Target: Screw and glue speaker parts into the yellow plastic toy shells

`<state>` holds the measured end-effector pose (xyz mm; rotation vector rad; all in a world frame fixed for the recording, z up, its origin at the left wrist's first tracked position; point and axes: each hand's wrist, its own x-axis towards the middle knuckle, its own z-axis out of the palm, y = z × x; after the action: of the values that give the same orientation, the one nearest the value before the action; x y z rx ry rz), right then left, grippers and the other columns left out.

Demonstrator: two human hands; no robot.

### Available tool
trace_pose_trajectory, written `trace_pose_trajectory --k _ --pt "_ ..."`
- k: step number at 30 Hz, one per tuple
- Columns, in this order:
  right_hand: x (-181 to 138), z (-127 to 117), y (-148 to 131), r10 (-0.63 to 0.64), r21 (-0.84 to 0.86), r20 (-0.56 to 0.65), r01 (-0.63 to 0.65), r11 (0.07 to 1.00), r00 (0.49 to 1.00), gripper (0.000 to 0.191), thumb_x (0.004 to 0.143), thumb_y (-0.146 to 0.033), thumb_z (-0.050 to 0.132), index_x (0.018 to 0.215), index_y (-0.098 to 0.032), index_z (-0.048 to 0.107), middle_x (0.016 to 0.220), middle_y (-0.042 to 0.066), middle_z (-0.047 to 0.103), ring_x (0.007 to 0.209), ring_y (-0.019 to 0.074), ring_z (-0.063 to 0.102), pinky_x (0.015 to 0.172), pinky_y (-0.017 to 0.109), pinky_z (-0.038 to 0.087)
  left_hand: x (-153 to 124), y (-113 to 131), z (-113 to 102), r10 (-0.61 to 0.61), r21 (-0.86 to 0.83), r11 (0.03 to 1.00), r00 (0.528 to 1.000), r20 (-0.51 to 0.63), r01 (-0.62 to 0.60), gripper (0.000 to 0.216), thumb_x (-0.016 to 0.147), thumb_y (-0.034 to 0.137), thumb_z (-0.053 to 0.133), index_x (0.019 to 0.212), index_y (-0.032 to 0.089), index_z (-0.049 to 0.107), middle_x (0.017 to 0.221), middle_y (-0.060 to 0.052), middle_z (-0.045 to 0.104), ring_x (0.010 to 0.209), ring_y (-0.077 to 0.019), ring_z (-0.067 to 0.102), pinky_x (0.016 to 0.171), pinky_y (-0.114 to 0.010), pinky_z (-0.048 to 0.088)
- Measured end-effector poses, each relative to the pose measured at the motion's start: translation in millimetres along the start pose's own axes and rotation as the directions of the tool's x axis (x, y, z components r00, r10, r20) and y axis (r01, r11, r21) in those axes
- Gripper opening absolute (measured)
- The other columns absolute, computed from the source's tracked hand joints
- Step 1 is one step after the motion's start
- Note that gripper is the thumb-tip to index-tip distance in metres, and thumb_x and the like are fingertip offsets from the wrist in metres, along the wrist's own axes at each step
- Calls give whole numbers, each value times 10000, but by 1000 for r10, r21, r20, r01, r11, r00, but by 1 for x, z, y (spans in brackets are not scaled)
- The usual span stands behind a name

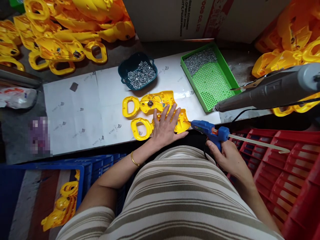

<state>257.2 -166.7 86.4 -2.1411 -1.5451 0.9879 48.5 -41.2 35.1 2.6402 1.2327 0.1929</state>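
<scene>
My left hand lies flat with fingers spread on a yellow plastic shell half at the near edge of the white work surface. A second yellow shell half with wires and a small round part inside lies just beyond it. My right hand is closed round the grip of a blue glue gun. The gun's nozzle points left at the shell under my left hand, and a pale glue stick sticks out of its back.
A dark teal bowl of screws and a green tray of screws stand behind the shells. Piles of yellow shells sit at the back left and right. A grey power screwdriver hangs at right. A red crate and a blue crate flank me.
</scene>
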Motion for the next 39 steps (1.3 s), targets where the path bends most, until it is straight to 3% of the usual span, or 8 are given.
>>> trace_pose_trajectory --k 7,11,13,16,20,26,30,39 --pt "2 3 1 9 178 64 -20 984 998 384 894 -525 451 783 -179 576 628 23 580 566 154 513 562 292 406 1 -1 1 -17 -27 999 1000 -6 17 937 763 695 585 1494 180 302 1549 -149 318 1442 -347 241 1167 -565 -90" --pt "3 4 0 -19 535 107 -42 844 994 377 909 -510 453 898 -166 608 684 25 618 548 132 539 519 265 448 -2 1 3 -29 -36 999 999 -21 28 932 768 703 572 1493 180 309 1547 -158 318 1445 -360 221 1164 -570 -75" --pt "7 5 1 -3 606 76 -44 795 997 377 909 -509 464 974 -165 604 683 11 608 478 113 511 454 253 426 -4 3 4 -28 -30 999 999 -26 27 944 764 722 562 1493 176 312 1545 -164 320 1444 -368 218 1160 -575 -68" --pt "18 6 1 5 509 -14 3 861 1000 387 901 -493 493 1061 -160 609 701 18 624 478 119 525 453 258 432 -3 -1 -1 -21 -23 1000 997 -69 20 889 790 736 509 1480 201 345 1543 -159 326 1435 -360 243 1161 -567 -28" --pt "38 7 -3 -28 347 -64 48 937 998 420 877 -504 507 1027 -134 638 704 57 662 524 154 575 485 273 456 11 -30 -15 -60 -18 998 984 -170 58 599 941 549 367 1456 243 382 1556 -115 316 1449 -302 224 1162 -520 92" --pt "59 8 -16 -47 261 -35 54 964 998 432 890 -528 458 921 -150 667 748 85 692 559 176 611 523 284 465 44 -76 -23 -35 -64 997 999 2 35 713 917 640 339 1504 248 244 1579 -127 252 1462 -327 180 1153 -574 82" --pt "69 6 -23 -13 205 -7 14 979 1000 490 888 -557 434 1009 -140 662 652 53 651 515 178 580 526 292 452 55 -74 -19 -47 -73 996 997 57 51 746 897 675 360 1495 242 256 1558 -133 298 1454 -343 198 1157 -580 51" --pt "81 2 -31 -5 119 58 -2 993 998 562 872 -588 398 1018 -114 663 566 33 565 499 179 526 504 297 395 60 -61 -13 -95 -60 994 995 -38 93 707 906 607 417 1485 229 270 1514 -145 374 1401 -337 299 1163 -553 13"
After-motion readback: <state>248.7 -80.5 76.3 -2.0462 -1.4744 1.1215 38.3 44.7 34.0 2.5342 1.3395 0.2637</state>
